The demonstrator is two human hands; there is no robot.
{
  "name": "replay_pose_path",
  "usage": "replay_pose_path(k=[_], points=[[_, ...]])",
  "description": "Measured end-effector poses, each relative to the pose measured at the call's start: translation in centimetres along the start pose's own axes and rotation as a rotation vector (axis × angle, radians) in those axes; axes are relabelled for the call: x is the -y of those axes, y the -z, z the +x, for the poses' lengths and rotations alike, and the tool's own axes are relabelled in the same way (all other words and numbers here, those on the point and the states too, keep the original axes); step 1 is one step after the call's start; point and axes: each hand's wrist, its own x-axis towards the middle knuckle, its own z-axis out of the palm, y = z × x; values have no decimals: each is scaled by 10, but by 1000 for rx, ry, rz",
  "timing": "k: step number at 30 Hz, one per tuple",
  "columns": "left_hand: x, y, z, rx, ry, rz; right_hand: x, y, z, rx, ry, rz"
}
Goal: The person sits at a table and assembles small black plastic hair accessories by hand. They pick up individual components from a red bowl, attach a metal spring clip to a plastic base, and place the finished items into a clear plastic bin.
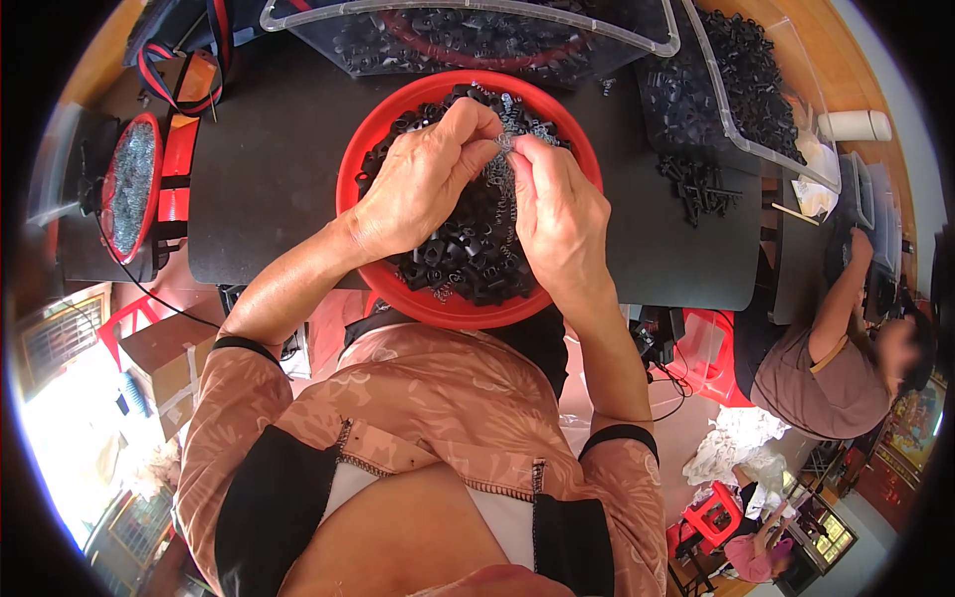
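Observation:
Both hands meet over a red basin [587, 159] on the dark table. My left hand [423, 179] is closed, thumb and forefinger pinching small metal springs [505, 143] that look tangled. My right hand [559, 204] pinches the same springs from the other side, its fingertips almost touching the left ones. How many springs they hold is too small to tell. Below, the basin holds black plastic pieces [463, 257], short and tube-like. More loose silvery springs [527, 121] lie among them, partly hidden by my hands.
Behind the basin stands a clear plastic bin [667, 45] of black parts; a second clear bin [731, 119] stands at right. Black rod-shaped parts [701, 189] lie beside it. Another red basin [156, 189] at far left holds springs. A co-worker [826, 378] sits at right.

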Motion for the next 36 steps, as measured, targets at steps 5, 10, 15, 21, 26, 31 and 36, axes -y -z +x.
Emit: replay_pose_path(k=[5, 10, 15, 21, 26, 31, 36], points=[[8, 6, 2, 83, 11, -224, 3, 5, 2, 32, -222, 309], [6, -3, 0, -182, -326, 181, 6, 19, 10, 182, -486, 470], [7, -1, 0, -181, -561, 274, -1, 16, 7, 310, -593, 812], [2, 2, -4, -67, -190, -171, -3, 18, 7, 282, -510, 818], [1, 12, -3, 75, 84, -541, 5, 8, 11, 42, -113, 312], [-4, 6, -2, -42, -66, -246, 1, 6, 6, 57, -77, 206], [2, 9, 3, -112, -333, 146, -1, 11, 6, 101, -105, 266]])
